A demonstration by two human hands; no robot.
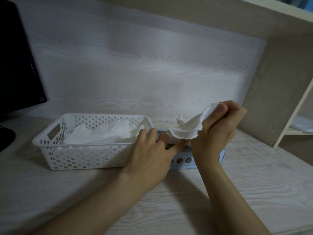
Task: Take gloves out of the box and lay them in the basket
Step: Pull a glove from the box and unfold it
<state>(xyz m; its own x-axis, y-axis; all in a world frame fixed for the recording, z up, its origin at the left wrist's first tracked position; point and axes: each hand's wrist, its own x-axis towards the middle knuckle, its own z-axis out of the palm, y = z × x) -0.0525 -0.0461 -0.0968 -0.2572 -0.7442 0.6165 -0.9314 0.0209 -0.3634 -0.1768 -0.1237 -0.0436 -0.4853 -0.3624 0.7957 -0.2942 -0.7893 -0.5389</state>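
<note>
You work at a desk [237,184] of pale wood-grain laminate. Behind it stands a back panel [135,65] of whitish grain, brightest at centre right and dimmer toward the left. A beige side panel [274,85] closes your right, under an overhead shelf [254,7]. Beyond it, a white-framed lower shelf [295,133] carries a pale object, not identifiable. A dark monitor [15,65] stands at your far left.
</note>
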